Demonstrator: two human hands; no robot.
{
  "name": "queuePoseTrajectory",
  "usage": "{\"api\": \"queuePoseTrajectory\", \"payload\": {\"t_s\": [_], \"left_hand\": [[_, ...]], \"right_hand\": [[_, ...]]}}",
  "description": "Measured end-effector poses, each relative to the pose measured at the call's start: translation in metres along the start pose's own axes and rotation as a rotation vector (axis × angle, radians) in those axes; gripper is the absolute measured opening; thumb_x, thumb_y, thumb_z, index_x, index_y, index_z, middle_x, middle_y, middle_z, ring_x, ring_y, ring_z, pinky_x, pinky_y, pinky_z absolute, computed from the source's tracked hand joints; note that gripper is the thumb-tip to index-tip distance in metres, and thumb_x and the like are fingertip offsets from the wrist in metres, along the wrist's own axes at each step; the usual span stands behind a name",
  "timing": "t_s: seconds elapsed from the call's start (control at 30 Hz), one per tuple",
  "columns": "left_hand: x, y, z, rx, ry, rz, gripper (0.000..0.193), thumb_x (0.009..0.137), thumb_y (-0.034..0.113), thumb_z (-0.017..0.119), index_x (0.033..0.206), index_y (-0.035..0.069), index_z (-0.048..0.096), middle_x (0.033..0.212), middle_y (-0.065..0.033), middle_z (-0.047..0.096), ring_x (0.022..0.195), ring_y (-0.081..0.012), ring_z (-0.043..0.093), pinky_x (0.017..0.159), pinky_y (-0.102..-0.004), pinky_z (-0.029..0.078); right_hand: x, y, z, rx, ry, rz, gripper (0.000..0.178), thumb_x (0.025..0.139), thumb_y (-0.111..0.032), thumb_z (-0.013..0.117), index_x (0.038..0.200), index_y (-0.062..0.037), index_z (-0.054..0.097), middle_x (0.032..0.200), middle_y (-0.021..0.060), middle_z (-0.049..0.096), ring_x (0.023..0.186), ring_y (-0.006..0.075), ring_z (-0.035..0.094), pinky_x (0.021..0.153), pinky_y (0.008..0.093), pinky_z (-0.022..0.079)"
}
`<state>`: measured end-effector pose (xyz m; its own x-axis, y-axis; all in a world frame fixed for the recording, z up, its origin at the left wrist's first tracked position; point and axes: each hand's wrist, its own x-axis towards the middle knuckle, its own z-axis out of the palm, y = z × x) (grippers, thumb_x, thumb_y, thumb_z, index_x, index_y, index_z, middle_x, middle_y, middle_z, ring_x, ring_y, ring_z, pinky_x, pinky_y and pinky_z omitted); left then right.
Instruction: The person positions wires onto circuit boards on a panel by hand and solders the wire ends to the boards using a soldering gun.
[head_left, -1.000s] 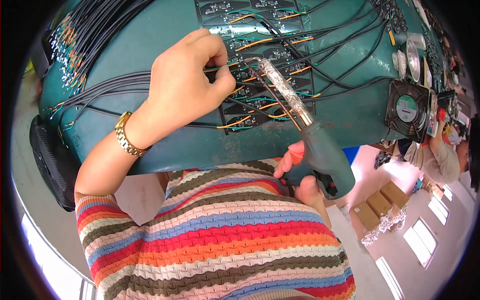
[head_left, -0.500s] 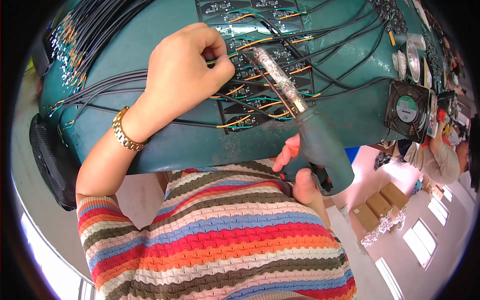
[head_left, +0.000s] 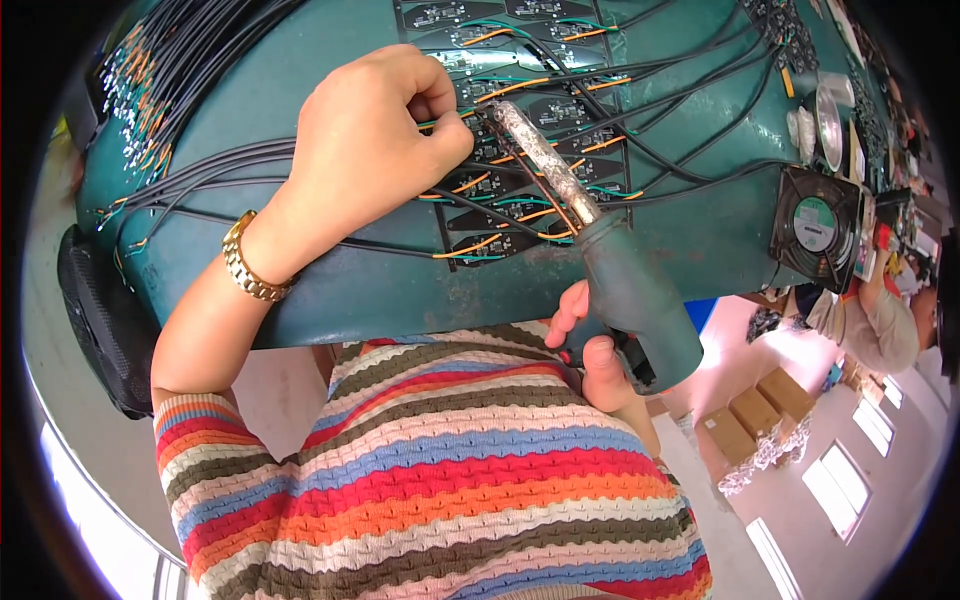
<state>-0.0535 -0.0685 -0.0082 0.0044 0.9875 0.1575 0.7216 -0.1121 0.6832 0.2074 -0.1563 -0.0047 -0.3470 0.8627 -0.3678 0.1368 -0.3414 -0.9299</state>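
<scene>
My left hand (head_left: 372,140), with a gold watch at the wrist, is over the left side of a panel of black circuit boards (head_left: 475,248). Its thumb and forefinger pinch a thin wire (head_left: 428,126) of a black cable. In my right hand (head_left: 603,368) is a dark green soldering gun (head_left: 645,295), held by its handle below the table edge. The gun's metal barrel (head_left: 545,158) slants up and left across the boards, its tip end close to my left fingertips. Whether the tip touches the wire is too small to tell. Orange and green wires lie across the boards.
Stripped black cables (head_left: 190,75) are heaped at the far left. A square black fan (head_left: 815,225) stands at the table's right edge, near a clear round container (head_left: 827,122). Another person's arm (head_left: 880,325) shows beyond. Cardboard boxes (head_left: 755,412) sit on the floor at right.
The soldering gun has shifted slightly left, its tip end now nearer my left fingertips. My left hand keeps its pinch and has barely moved.
</scene>
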Motion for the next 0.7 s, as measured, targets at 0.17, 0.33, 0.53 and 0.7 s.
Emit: {"api": "queuePoseTrajectory", "payload": {"t_s": [0.17, 0.33, 0.53, 0.7], "left_hand": [[0.001, 0.002, 0.000, 0.007, 0.024, -0.046, 0.010, 0.065, 0.011, 0.066, 0.067, 0.004, 0.059, 0.068, -0.0072, 0.057, 0.061, -0.0252, 0.057, 0.055, -0.0360, 0.046], [0.001, 0.003, 0.001, 0.008, 0.021, -0.043, 0.010, 0.066, 0.011, 0.066, 0.067, 0.004, 0.060, 0.069, -0.0072, 0.058, 0.063, -0.0257, 0.058, 0.056, -0.0363, 0.046], [-0.001, 0.001, 0.002, 0.025, 0.026, -0.028, 0.009, 0.066, 0.011, 0.066, 0.068, 0.004, 0.060, 0.070, -0.0073, 0.059, 0.064, -0.0261, 0.058, 0.056, -0.0365, 0.046], [-0.004, -0.001, 0.003, 0.048, 0.050, 0.040, 0.008, 0.069, 0.002, 0.064, 0.073, 0.001, 0.058, 0.071, -0.0046, 0.055, 0.057, -0.0130, 0.049, 0.055, -0.0250, 0.042]], "right_hand": [[0.002, -0.008, 0.002, 0.035, -0.015, 0.026, 0.061, 0.077, -0.056, 0.070, 0.102, -0.0050, 0.047, 0.088, 0.0067, 0.050, 0.072, 0.0172, 0.056, 0.061, 0.0294, 0.045], [0.001, -0.003, -0.001, 0.063, -0.019, -0.096, 0.072, 0.076, -0.061, 0.068, 0.110, -0.0017, 0.046, 0.084, 0.0074, 0.052, 0.070, 0.0177, 0.057, 0.061, 0.0305, 0.048], [0.000, 0.007, 0.000, 0.115, 0.025, -0.311, 0.060, 0.088, -0.051, 0.055, 0.119, 0.0001, 0.051, 0.082, 0.0056, 0.058, 0.063, 0.0111, 0.053, 0.055, 0.0246, 0.041], [-0.007, 0.001, -0.004, 0.070, 0.022, -0.197, 0.072, 0.080, -0.060, 0.061, 0.119, -0.0006, 0.048, 0.085, 0.0064, 0.055, 0.067, 0.0140, 0.055, 0.058, 0.0272, 0.045]]}}
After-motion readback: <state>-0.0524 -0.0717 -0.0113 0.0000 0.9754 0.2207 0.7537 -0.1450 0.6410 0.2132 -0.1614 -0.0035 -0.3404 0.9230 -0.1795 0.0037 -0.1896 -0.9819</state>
